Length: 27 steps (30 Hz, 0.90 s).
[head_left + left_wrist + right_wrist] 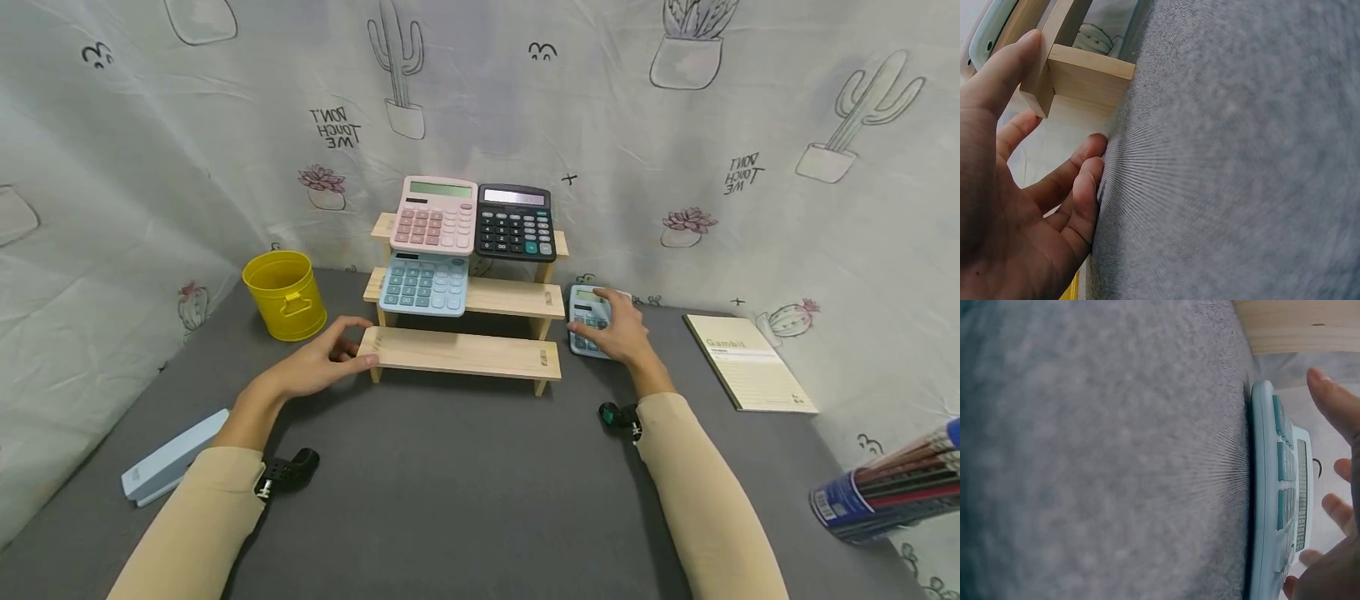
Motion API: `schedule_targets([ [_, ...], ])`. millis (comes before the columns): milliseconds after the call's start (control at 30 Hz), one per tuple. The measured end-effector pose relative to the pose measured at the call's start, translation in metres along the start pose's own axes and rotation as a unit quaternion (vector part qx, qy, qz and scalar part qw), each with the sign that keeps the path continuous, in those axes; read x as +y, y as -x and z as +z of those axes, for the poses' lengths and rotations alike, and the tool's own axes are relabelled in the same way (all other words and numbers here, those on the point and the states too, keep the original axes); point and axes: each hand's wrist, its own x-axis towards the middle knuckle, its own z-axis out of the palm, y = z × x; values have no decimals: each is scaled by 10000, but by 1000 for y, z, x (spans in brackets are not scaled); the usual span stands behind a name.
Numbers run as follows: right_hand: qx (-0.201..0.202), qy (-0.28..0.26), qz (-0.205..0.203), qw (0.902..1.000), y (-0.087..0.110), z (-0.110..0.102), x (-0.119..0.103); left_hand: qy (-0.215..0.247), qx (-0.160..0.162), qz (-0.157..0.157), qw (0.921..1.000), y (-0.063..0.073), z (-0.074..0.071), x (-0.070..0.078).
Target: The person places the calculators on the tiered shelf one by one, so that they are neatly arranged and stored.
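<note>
A three-step wooden stand (459, 350) stands on the grey table. My left hand (318, 362) pinches the left end of its lowest board, thumb at the front edge and index finger behind, as the left wrist view shows. A pink calculator (435, 217) and a black calculator (514, 223) lean side by side on the top step. One light-blue calculator (425, 285) leans on the middle step, at the left. Another light-blue calculator (1266, 487) lies flat on the table right of the stand. Over it my right hand (621, 329) hovers with fingers spread, apart from it in the right wrist view.
Left of the stand is a yellow bucket (288, 300). A light-blue stapler (172, 458) lies beside the left forearm. To the right lie a cream notebook (750, 362) and a blue holder (843, 504) full of pencils. A patterned curtain (480, 83) hangs behind.
</note>
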Motion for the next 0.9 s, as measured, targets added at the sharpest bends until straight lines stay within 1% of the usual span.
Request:
schedule_targets([
  [200,-239,413,409,9980,-2,5,-4,-7,-21,3,10000,0,-1,1],
  [433,-284,468,821,9951,0,6,-9,20,-21,7,10000,0,1,0],
  [567,-522,462,1055,9920,5,3,-9,38,-5,2,10000,1,2,-1],
  [667,-607,385,1088,9915,8,0,-8,36,11,40,10000,0,3,-1],
  [800,-510,394,962,9933,10,-4,-4,29,28,79,10000,-1,2,-2],
  [900,-481,435,921,9936,10,-5,0,26,20,44,10000,-1,1,-2],
])
